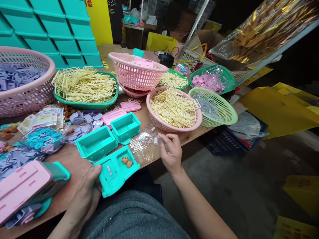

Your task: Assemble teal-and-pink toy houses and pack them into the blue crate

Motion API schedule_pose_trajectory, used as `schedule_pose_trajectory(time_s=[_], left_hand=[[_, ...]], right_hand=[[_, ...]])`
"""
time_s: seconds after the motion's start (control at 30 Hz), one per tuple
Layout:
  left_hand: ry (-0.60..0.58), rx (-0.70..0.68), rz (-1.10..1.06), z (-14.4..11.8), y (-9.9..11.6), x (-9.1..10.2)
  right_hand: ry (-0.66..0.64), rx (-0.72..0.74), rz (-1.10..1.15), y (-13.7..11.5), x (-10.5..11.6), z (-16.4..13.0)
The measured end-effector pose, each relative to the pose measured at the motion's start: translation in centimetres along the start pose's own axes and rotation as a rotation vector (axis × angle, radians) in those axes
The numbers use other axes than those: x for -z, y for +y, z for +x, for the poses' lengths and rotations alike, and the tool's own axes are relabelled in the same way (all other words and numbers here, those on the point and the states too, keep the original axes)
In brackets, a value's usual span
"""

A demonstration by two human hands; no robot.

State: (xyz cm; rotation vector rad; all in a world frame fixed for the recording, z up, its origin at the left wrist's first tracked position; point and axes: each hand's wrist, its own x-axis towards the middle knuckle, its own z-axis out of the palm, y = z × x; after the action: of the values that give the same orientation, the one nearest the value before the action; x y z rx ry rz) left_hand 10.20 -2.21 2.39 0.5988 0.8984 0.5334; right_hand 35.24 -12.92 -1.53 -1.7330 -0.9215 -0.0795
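Head-worn camera looks forward and down, near the table [66, 161], seemingly tilted.

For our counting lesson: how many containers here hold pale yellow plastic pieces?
3: the left green tray, the front pink basket and the rear green tray just beyond it. Others may be hidden.

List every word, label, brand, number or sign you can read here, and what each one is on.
No text reads with certainty.
Yellow panel: red characters at the top edge, cut off and blurred.
Black panel: a pale outline drawing with marks below, too small to read.
Printed cards: colourful print, too small to read.
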Motion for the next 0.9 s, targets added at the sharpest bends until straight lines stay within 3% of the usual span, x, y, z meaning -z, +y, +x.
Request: schedule_pose_trajectory(time_s=[0.13,0.23,0.37,0.53,0.73,0.9], left_hand=[[0.020,-0.004,0.058,-0.3,0.3,0.4],[0.019,-0.034,0.118,-0.4,0.4,0.3],[0.012,-0.054,0.144,-0.6,0.3,0.1],[0.026,-0.050,0.144,-0.7,0.6,0.3],[0.049,-0.055,0.230,-0.8,1.2,0.1],[0.049,-0.092,0.287,-0.9,1.4,-0.1]], right_hand=[[-0.177,-0.641,0.668,-3.7,-1.3,-0.9],[-0.308,-0.858,0.850,-4.8,-2.4,-1.3],[-0.379,-0.720,0.707,-5.2,-3.1,-1.5],[-0.584,-0.509,0.478,-5.7,-2.6,-1.6],[-0.595,-0.574,0.449,-6.4,-2.0,-1.5],[-0.597,-0.424,0.308,-6.6,-2.1,-1.3]])
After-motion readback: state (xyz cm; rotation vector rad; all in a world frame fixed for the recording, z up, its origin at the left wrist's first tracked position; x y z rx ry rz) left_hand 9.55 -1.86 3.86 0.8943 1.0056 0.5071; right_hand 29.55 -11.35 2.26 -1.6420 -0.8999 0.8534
